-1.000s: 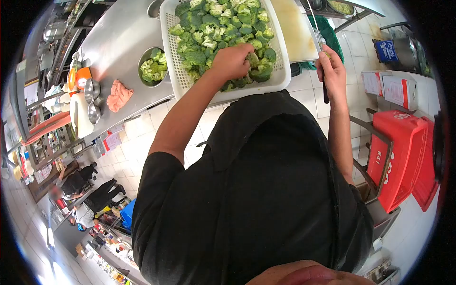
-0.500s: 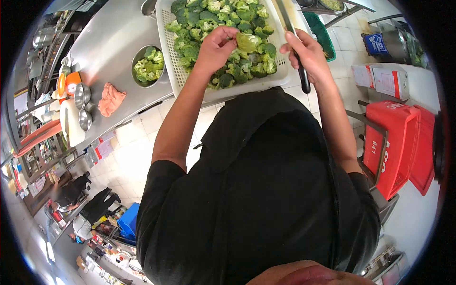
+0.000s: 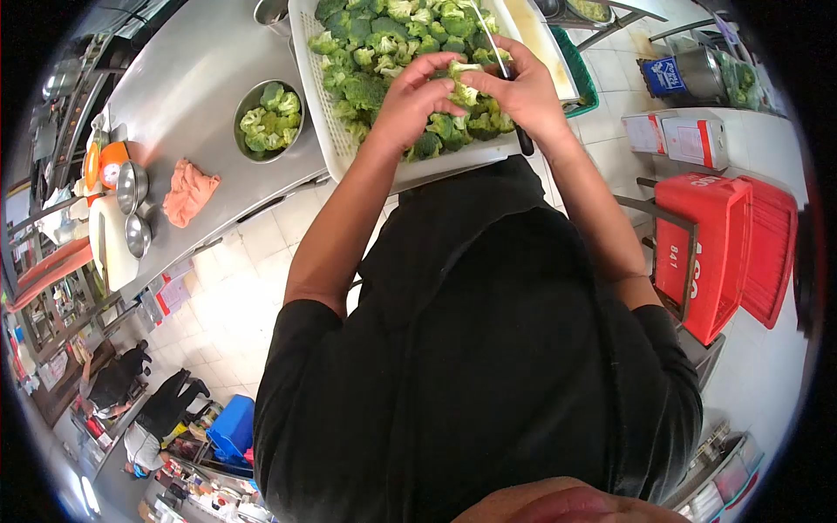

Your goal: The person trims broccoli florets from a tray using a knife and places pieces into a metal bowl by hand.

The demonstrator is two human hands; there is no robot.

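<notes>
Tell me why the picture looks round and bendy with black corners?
Head view: a fisheye lens bends the steel counter and floor tiles into curves, leaving black corners; glare whitens the counter's top; the left hand and right hand over the white basket of broccoli look sharp, the far edges smeared.

Our left hand (image 3: pixel 410 96) pinching a broccoli floret (image 3: pixel 462 80), our right hand (image 3: pixel 523 91) gripping a knife (image 3: pixel 501 70), over the white basket (image 3: pixel 327 131) on our steel bench (image 3: pixel 200 61)

Commercial kitchen: long stainless surface (image 3: pixel 200 78) left of the hands, steel bowls (image 3: pixel 132 185), big white crate of broccoli (image 3: pixel 375 52) under the hands, tiled floor (image 3: pixel 248 279), red crates (image 3: pixel 728 244) to the right.
</notes>
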